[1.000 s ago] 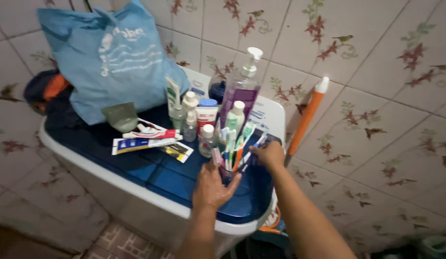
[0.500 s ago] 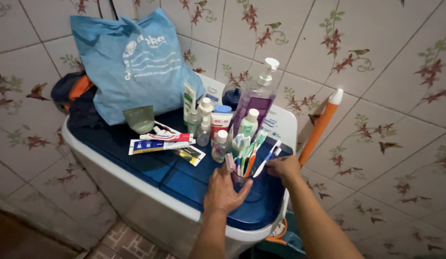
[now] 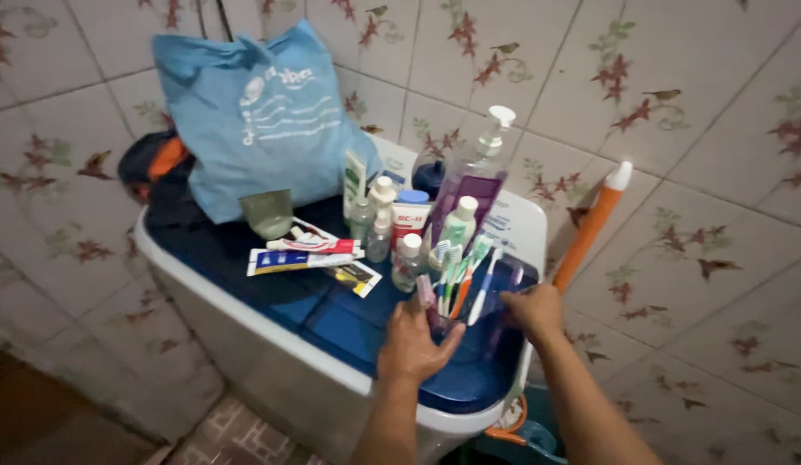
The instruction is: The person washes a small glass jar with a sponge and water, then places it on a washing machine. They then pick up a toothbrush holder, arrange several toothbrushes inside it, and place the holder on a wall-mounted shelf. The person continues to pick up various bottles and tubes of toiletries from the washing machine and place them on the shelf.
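Currently: my left hand (image 3: pixel 415 347) wraps the toothbrush cup (image 3: pixel 445 320) on the blue washer lid (image 3: pixel 331 323), right hand (image 3: pixel 533 312) gripping the lid's edge; risk, I judge: cup tips, toothbrushes (image 3: pixel 459 275) topple crowded bottles (image 3: pixel 400 232).

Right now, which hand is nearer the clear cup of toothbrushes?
Left. The left hand wraps the clear cup of toothbrushes from the near side; the right hand rests apart, to its right, on the blue lid.
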